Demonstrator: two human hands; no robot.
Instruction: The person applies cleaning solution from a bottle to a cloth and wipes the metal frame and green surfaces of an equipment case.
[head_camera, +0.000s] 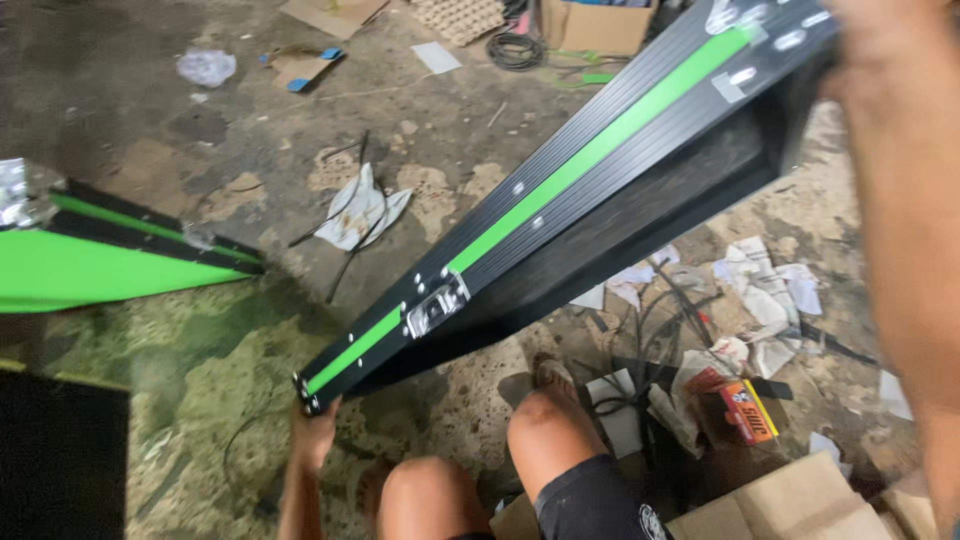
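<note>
Case (600, 190) seemingly gripped by both hands (312, 432).

Long black case (560, 215) with green stripe, metal latch – tilted, raised off the floor

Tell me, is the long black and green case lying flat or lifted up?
Lifted up. The case slants across the view above the floor, the left hand gripping its near corner and the right hand at its far end.

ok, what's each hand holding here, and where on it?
Both hold the long black case with the green stripe. Left hand grips its near bottom corner; right hand is at the far top end, though its grip there is partly out of view.
</note>
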